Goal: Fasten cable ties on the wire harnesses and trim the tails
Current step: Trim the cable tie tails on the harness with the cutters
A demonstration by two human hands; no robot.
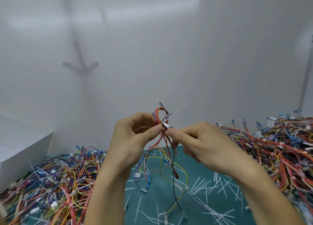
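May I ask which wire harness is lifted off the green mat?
The harness pinched between left hand and right hand; the other harnesses lie heaped on the green mat.

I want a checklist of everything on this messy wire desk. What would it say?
Surface: green mat, partly covered.
Job's things: wire harness held up; cable tie on it, tail untrimmed.
Clutter: cut white tails scattered on the mat.
Grips: left hand and right hand both pinch the wire harness.
Cables: left harness pile and right harness pile.
Surroundings: white box at left; white wall behind.
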